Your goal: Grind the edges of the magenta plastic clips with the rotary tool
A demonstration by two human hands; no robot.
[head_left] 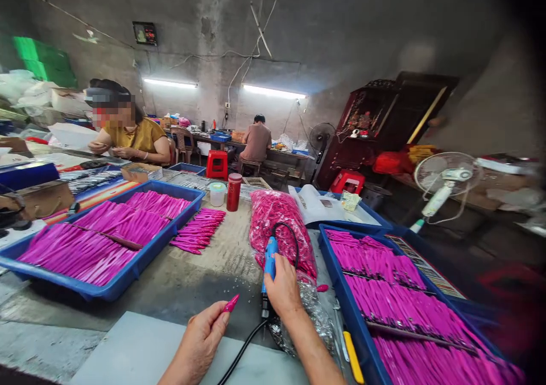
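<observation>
Pink piece: a small pink pointed piece (pixel 231 303) is sticking up from the fingertips of the left hand, just above the pale board at the near edge of the table.
Left hand: the left hand (pixel 203 335) is pinching the pink piece between thumb and fingers, low in the view and left of the tool.
Right hand: the right hand (pixel 282 287) is wrapping around the blue electric hand tool (pixel 269 263), holding it upright with its tip pointing down at the table.
Cord: a black cord (pixel 241 351) is trailing from the tool's lower end toward the near edge, and another loop is arching over its top.
Bag: a clear plastic bag of pink pieces (pixel 279 226) is lying just behind the right hand.
Left tray: a blue tray (pixel 128 274) is holding rows of pink sticks, with a loose pile of pink sticks (pixel 199 230) lying beside it.
Right tray: a second blue tray (pixel 356 328) is holding more rows of pink sticks.
Table: the grey worktable (pixel 187 285) is carrying a red canister (pixel 234 191) and a small lidded cup (pixel 217 194).
Others: a person in a yellow top (pixel 135 136) is sitting at the left, and another person (pixel 256 140) is sitting farther back, facing away.
</observation>
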